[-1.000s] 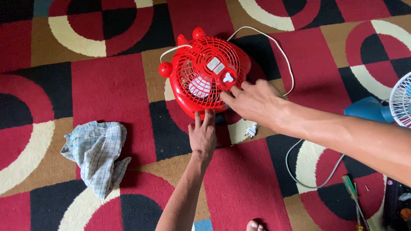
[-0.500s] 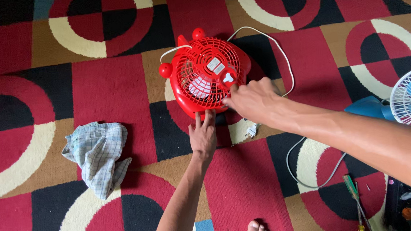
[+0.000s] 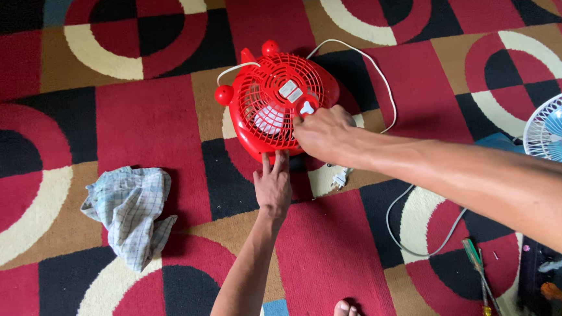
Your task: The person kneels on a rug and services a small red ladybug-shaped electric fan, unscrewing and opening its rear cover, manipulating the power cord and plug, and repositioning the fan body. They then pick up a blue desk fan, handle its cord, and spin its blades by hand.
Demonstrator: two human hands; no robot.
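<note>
Not much has shifted since half a second back: both hands sit on the fan as before, the right one has maybe crept a touch toward the grille's centre.

The small red plastic fan with a wire-style round grille (image 3: 276, 106) lies face up on the patterned red, black and cream carpet (image 3: 142, 127), around 12 o'clock from the person. The left hand (image 3: 273, 186) lies flat, fingers straight, tips touching the fan's rim at 6 o'clock. The right hand (image 3: 322, 134) is curled over the rim at about 4 o'clock, fingers on the grille by the white hub piece; can't tell if it's actually pinching anything.

Progress-wise, the grille looks fully on and the white cord (image 3: 373, 68) lies loose, so I'd say it's early days. A crumpled checked cloth (image 3: 129, 209) sits at 9 o'clock, a green-handled screwdriver (image 3: 477, 266) at 4 o'clock, untouched.
</note>
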